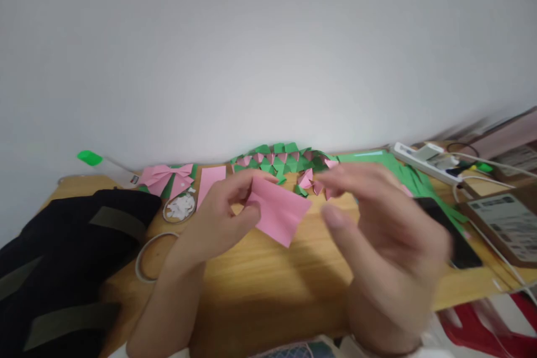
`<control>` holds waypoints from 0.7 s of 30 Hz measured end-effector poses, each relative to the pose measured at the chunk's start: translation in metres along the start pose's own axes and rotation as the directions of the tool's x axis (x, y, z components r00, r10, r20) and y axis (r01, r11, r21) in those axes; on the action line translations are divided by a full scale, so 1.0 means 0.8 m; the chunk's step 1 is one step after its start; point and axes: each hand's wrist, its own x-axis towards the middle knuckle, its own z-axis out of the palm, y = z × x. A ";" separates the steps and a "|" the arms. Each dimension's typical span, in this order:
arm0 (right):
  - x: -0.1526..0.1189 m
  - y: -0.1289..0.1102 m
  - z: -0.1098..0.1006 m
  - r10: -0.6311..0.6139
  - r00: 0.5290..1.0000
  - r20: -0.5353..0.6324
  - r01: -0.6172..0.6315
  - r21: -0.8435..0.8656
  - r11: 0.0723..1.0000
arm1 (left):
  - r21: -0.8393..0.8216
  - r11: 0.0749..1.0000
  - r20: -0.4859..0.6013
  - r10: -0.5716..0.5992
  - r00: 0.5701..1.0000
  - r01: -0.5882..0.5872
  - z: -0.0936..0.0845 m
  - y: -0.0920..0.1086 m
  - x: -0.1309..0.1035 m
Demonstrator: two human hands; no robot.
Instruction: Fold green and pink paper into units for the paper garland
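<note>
My left hand [224,215] pinches one corner of a small square of pink paper [279,210] above the wooden table. The sheet tilts and shows faint creases. To its right, apart from the paper, is my right hand [377,224], its thumb and forefinger spread with a gap between them; it is somewhat blurred. Behind the hands stand folded green and pink paper pieces [285,159] in a cluster along the wall. A few loose pink folded pieces [307,179] lie just in front of them.
On the left are a dark cloth bag [79,257], a tape roll [145,260], a round container of white scraps [179,207], a pink sheet [210,179] and a pink paper bow [168,179]. A phone [448,235], green paper [377,162], power strip [423,162] and cardboard box [503,218] occupy the right.
</note>
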 end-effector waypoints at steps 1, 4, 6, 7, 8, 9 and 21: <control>0.006 0.011 0.004 -0.046 0.998 0.038 0.049 -0.073 0.996 | 0.022 1.000 0.018 0.019 1.000 -0.019 -0.001 -0.001 -0.002; 0.016 0.028 0.016 -0.072 0.975 0.209 0.086 -0.060 0.994 | 0.021 0.998 0.055 0.066 0.996 -0.067 -0.002 -0.001 -0.006; 0.016 0.031 0.021 -0.045 0.960 0.275 0.048 -0.006 0.999 | -0.042 0.997 0.004 0.070 0.998 -0.070 -0.001 0.001 -0.006; 0.015 0.032 0.023 -0.020 0.959 0.283 0.015 0.019 1.000 | -0.091 0.994 -0.052 0.059 0.997 -0.063 0.000 0.003 -0.006; 0.014 0.032 0.023 0.002 0.959 0.282 -0.017 0.049 0.999 | -0.143 0.988 -0.120 0.040 0.992 -0.057 0.000 0.004 -0.005; 0.013 0.032 0.023 0.022 0.961 0.275 -0.047 0.087 0.995 | -0.188 0.981 -0.193 0.018 0.981 -0.055 0.001 0.006 -0.004; 0.011 0.035 0.032 0.136 0.973 -0.189 -0.096 0.206 0.974 | -0.114 0.963 -0.202 0.220 0.954 -0.246 0.018 0.003 -0.013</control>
